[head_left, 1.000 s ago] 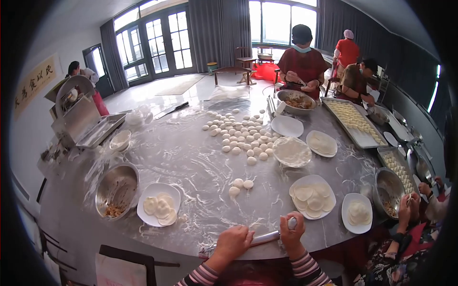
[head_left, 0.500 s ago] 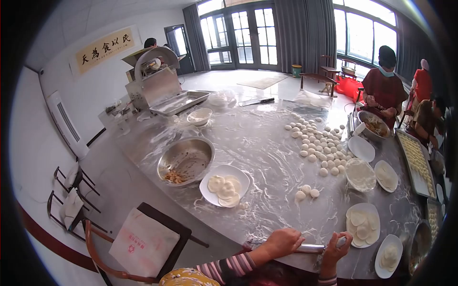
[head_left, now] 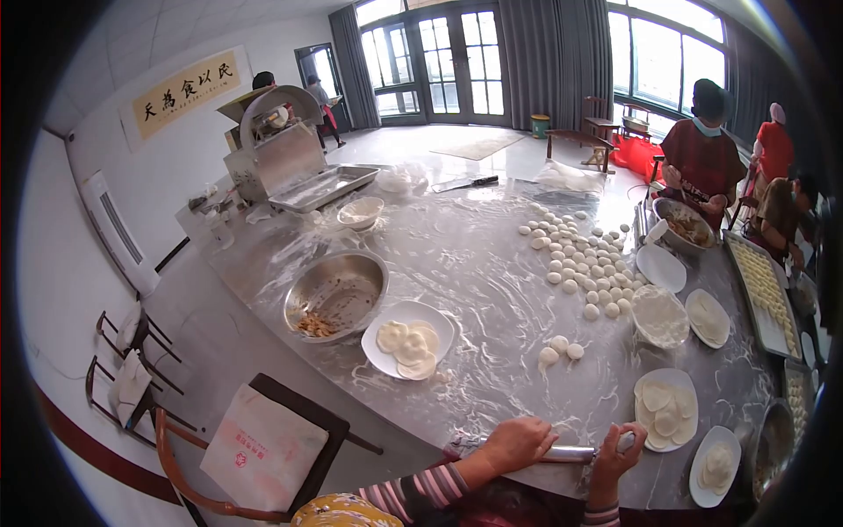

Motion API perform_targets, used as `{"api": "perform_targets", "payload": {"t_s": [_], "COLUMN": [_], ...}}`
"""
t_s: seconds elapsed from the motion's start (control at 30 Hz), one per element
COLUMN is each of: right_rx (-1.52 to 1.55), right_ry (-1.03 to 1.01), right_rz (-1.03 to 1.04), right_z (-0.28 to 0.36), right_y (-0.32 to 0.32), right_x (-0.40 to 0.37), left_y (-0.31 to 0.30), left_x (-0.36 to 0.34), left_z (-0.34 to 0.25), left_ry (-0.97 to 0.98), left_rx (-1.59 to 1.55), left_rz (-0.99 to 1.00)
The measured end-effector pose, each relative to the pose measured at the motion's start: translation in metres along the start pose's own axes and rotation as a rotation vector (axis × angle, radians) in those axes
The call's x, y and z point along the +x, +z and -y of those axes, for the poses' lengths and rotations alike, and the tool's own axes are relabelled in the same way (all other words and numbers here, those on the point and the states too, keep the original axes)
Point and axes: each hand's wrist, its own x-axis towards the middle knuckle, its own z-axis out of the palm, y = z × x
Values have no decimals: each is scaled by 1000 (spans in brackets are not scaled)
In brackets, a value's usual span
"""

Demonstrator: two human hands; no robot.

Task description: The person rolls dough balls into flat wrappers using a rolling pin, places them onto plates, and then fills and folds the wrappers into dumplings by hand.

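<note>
Silver-coloured metal rod (head_left: pixel 569 453) lies along the near edge of the desk (head_left: pixel 479 360), spanning the space between the left grip (head_left: pixel 520 444) and the right grip (head_left: pixel 611 456). The left grip is curled down over the rod; the right grip has its fingers bent around the rod's right end. Three dough balls (head_left: pixel 559 343) sit just ahead of the grips. A white plate (head_left: pixel 674 378) bearing dough rounds (head_left: pixel 664 413) stands just right of the right grip. A steel bowl (head_left: pixel 362 274) stands well ahead and left of the left grip.
</note>
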Motion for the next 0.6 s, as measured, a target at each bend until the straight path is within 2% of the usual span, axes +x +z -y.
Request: {"api": "perform_targets", "payload": {"t_s": [0.23, 0.3, 0.6], "right_rx": [-47, -8, -17], "right_ry": [94, 24, -12], "right_rz": [55, 18, 26], "right_z": [-10, -12, -5], "right_y": [-5, -2, -1], "right_x": [-7, -5, 0], "left_y": [6, 6, 2], "left_x": [0, -1, -1], "left_z": [3, 3, 8], "left_ry": [-47, -37, -1], "left_rx": [-11, 3, -41], "left_rz": [-3, -10, 4]}}
